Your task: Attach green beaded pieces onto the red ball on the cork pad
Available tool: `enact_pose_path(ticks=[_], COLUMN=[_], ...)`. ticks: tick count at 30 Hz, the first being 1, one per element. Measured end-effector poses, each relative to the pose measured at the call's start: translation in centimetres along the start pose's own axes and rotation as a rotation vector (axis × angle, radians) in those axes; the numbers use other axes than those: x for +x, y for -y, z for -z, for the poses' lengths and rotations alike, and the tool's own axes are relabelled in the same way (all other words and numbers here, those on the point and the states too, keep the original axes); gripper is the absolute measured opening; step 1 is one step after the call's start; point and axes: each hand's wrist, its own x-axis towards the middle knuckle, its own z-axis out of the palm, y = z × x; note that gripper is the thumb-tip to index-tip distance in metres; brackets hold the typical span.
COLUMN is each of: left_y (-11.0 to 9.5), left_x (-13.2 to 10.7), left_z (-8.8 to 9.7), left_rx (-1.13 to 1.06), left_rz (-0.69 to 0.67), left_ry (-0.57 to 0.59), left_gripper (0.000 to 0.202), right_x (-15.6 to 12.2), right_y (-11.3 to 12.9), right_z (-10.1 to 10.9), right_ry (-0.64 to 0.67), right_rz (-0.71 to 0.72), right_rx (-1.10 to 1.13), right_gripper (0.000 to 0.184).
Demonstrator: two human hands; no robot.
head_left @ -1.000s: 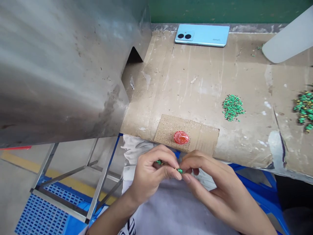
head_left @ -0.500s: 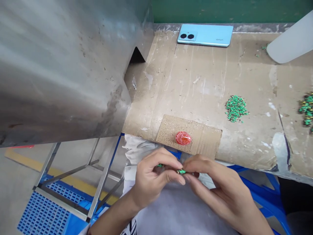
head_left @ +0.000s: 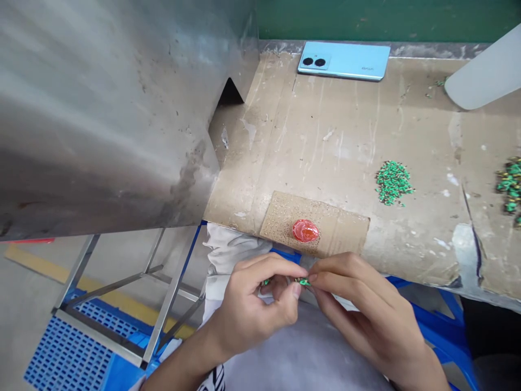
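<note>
Just off the table's front edge, my left hand and my right hand meet at the fingertips. Between them is a small green piece with a brownish end, pinched from both sides. More green bits show inside the curled fingers of my left hand. Behind the hands, a red oval dish with glossy orange-red contents rests on a cardboard scrap. A pile of small green pieces lies on the table to the right of the dish.
A large metal housing fills the left side, above a metal frame. At the table's back lies a light blue phone. A white cylinder leans in at back right. Another green and yellow pile sits at the right edge.
My left thumb has bent and drawn back from its stretched position. The fingers of my right hand have shifted slightly around the green piece. The view has moved a little.
</note>
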Motion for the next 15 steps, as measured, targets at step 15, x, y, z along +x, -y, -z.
enact_pose_path(ticks=[15], left_y=[0.6], left_x=[0.2], left_z=[-0.4], left_rx=[-0.340], left_rz=[0.251], left_ry=[0.025], left_gripper=[0.012], right_x=[0.4], right_y=[0.4], right_z=[0.6], right_ry=[0.009], right_rz=[0.180], right_rx=[-0.184], right_gripper=[0.024])
